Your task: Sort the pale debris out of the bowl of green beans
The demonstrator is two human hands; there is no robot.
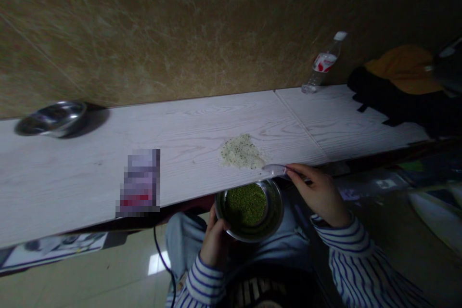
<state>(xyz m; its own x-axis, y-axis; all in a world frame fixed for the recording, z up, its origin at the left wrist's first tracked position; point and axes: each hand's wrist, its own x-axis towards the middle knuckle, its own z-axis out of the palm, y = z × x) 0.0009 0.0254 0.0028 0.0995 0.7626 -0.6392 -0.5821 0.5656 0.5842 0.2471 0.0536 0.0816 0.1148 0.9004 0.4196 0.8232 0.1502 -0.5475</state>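
Observation:
My left hand (215, 243) grips the rim of a steel bowl (276, 209), held over my lap just below the table's front edge. Small green beans (249, 202) lie in the bowl. Between the fingers and thumb of my right hand (321, 192) is a clear plastic spoon (276, 170). Its tip reaches the near right side of a pile of white grains (240, 151) mixed with green beans, spread on the white table (187, 142). Whether anything lies in the spoon, I cannot make out.
A second steel bowl (54, 120) stands at the table's far left. Nearer the front edge lies a pixelated object (139, 183). Against the wall stands a clear bottle (321, 65) with a white cap. Dark cloth (382, 101) and an orange-brown cap (404, 70) occupy the right end.

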